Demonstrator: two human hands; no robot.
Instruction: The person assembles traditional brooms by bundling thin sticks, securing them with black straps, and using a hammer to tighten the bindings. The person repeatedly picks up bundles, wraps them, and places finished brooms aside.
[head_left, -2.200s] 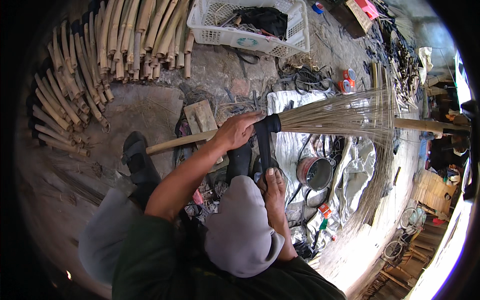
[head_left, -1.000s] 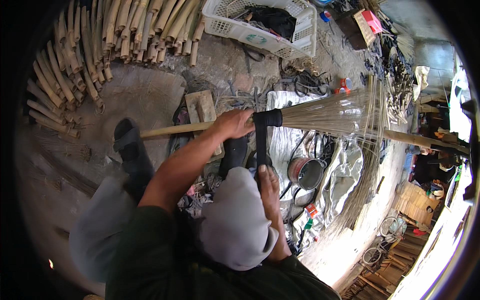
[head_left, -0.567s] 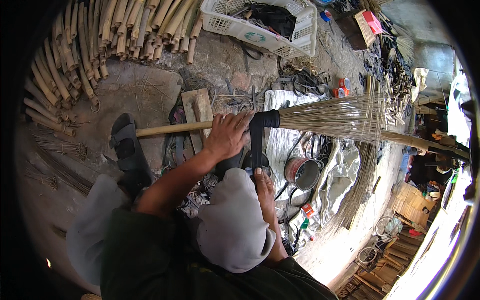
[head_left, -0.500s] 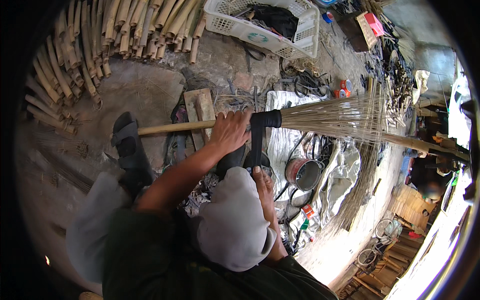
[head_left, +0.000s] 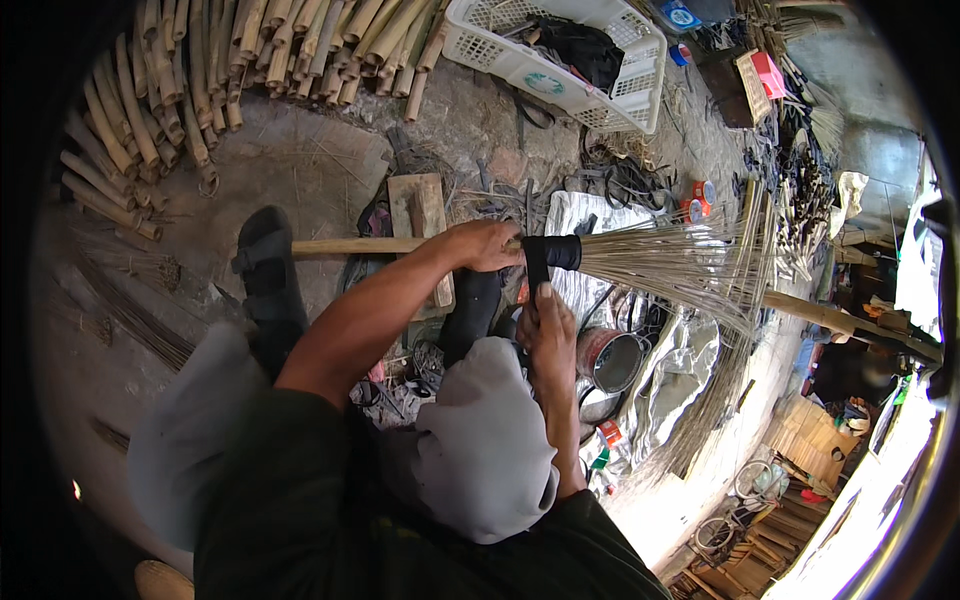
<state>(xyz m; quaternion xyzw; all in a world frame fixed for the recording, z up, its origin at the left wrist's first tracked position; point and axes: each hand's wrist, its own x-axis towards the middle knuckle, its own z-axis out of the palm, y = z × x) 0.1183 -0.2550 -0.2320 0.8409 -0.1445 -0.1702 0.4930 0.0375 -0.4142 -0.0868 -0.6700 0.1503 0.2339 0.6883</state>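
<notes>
A stick broom lies crosswise before me, its pale wooden handle (head_left: 360,246) to the left and its fan of thin stiff bristles (head_left: 660,262) to the right. A black rubber-like strip is wound around the base of the bristles, forming a dark band (head_left: 562,252). My left hand (head_left: 484,246) is closed around the handle just left of that band. Below the broom, my right hand (head_left: 550,335) pinches the loose length of the black strip (head_left: 537,268), which runs taut up to the band. Some fingers of both hands are hidden.
Bamboo poles (head_left: 210,70) are piled at the far left, beside a white plastic crate (head_left: 550,80). A wooden block (head_left: 418,235) lies behind the handle. An open tin can (head_left: 612,360) stands right of my right hand, near silvery sheeting (head_left: 680,375). My sandalled foot (head_left: 268,270) is by the handle's end.
My right hand has moved up closer to the broom, and the free strip between it and the band is shorter. My left hand's grip has turned on the handle. The view has shifted slightly.
</notes>
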